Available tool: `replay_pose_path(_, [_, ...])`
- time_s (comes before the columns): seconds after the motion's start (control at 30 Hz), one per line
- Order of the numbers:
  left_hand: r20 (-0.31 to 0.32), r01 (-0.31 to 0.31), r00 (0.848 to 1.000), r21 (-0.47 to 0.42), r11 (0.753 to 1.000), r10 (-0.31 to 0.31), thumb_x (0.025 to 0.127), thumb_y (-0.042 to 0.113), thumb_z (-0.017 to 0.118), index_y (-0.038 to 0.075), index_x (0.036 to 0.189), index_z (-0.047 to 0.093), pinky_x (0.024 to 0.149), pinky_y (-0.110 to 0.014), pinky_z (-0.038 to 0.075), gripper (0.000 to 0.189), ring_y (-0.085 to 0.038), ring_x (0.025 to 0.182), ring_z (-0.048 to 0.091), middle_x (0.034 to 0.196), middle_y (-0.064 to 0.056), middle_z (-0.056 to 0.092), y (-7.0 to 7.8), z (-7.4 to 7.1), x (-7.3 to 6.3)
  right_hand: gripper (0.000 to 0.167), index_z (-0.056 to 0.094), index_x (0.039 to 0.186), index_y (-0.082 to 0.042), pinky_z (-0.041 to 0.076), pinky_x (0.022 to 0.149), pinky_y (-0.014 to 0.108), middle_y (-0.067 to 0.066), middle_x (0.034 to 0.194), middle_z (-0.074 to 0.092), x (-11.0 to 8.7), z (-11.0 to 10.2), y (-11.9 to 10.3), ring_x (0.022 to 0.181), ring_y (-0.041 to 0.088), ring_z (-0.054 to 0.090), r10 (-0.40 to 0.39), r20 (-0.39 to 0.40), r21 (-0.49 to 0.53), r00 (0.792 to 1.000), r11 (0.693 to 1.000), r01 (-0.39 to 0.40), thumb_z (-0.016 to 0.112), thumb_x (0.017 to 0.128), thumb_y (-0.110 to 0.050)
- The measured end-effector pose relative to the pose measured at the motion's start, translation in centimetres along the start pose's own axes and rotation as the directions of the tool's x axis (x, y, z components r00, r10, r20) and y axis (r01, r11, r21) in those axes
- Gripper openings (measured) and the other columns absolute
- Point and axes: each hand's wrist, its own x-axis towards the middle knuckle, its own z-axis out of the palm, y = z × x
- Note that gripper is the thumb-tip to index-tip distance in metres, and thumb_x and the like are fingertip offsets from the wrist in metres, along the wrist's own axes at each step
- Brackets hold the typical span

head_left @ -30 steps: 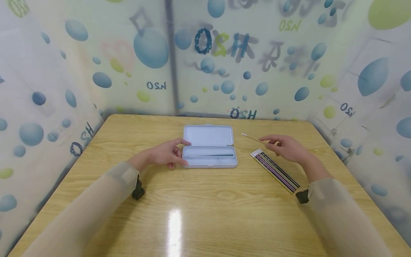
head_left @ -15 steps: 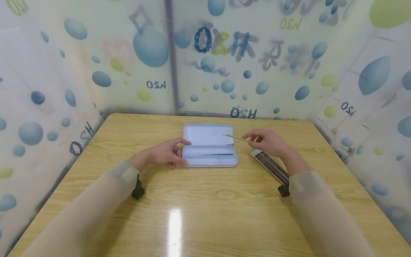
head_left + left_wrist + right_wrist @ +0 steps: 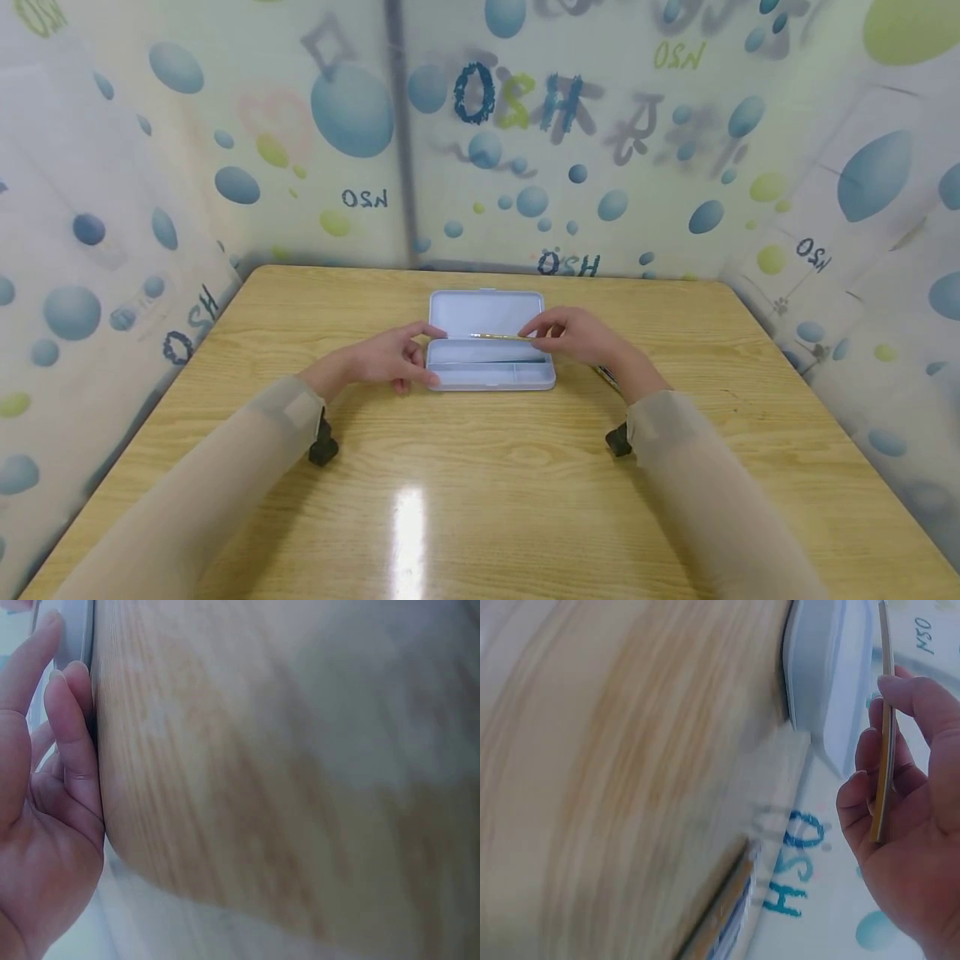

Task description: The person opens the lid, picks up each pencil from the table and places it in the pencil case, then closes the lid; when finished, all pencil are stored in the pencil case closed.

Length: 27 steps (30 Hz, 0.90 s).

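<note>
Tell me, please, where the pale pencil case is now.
In the head view, the pale pencil case lies open toward the far edge of the table, between the left hand and the right hand.

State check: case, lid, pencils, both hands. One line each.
Pencil case: on the table, open, inside facing up.
Lid: open, on the far side.
Held pencil: roughly level, over the case near the hinge; contact unclear.
Other pencils: mostly hidden by the right arm in the head view.
Left hand: thumb and forefinger touching the case's left end.
Right hand: pinching the held pencil.
</note>
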Motion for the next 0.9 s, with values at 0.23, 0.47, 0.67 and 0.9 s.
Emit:
replay_pose_path(0.23, [-0.003, 0.011, 1.0, 0.003, 1.0, -0.011, 0.096, 0.027, 0.089, 0.022, 0.165, 0.038, 0.063, -0.029, 0.057, 0.086, -0.019, 0.067, 0.061, 0.091, -0.006, 0.061, 0.0, 0.1, 0.1, 0.024, 0.083, 0.126, -0.024, 0.055, 0.09, 0.035, 0.003, 0.119, 0.074, 1.4, 1.5, -0.8, 0.101, 0.022, 0.063, -0.027, 0.055, 0.001, 0.998, 1.0, 0.027, 0.072, 0.107, -0.014])
replay_pose_path(0.47, [0.0, 0.021, 1.0, 0.005, 1.0, -0.021, 0.096, 0.029, 0.089, 0.023, 0.165, 0.038, 0.063, -0.028, 0.057, 0.086, -0.02, 0.067, 0.061, 0.092, -0.006, 0.061, 0.0, 0.0, 0.1, 0.022, 0.084, 0.123, -0.021, 0.056, 0.094, 0.036, 0.004, 0.117, 0.075, 2.4, 2.6, -1.5, 0.103, 0.023, 0.064, -0.043, 0.091, -0.001, 0.995, 0.999, 0.043, 0.072, 0.107, -0.012])
replay_pose_path(0.67, [-0.002, 0.022, 1.0, 0.004, 1.0, -0.022, 0.096, 0.03, 0.089, 0.024, 0.165, 0.038, 0.064, -0.029, 0.058, 0.086, -0.02, 0.067, 0.061, 0.092, -0.005, 0.061, 0.1, 0.0, 0.0, 0.022, 0.084, 0.122, -0.022, 0.055, 0.099, 0.037, 0.003, 0.121, 0.075, 3.0, 3.3, -2.0, 0.107, 0.02, 0.063, -0.057, 0.105, -0.027, 0.993, 0.998, 0.06, 0.072, 0.107, -0.012])
replay_pose_path(0.9, [-0.005, 0.021, 1.0, 0.004, 1.0, -0.021, 0.096, 0.03, 0.089, 0.025, 0.164, 0.039, 0.063, -0.029, 0.058, 0.085, -0.02, 0.066, 0.061, 0.092, -0.005, 0.061, 0.1, 0.0, 0.1, 0.021, 0.084, 0.122, -0.021, 0.056, 0.099, 0.036, 0.003, 0.119, 0.075, 3.2, 3.6, -2.2, 0.107, 0.019, 0.064, -0.054, 0.105, -0.038, 0.993, 0.998, 0.058, 0.073, 0.106, -0.011])
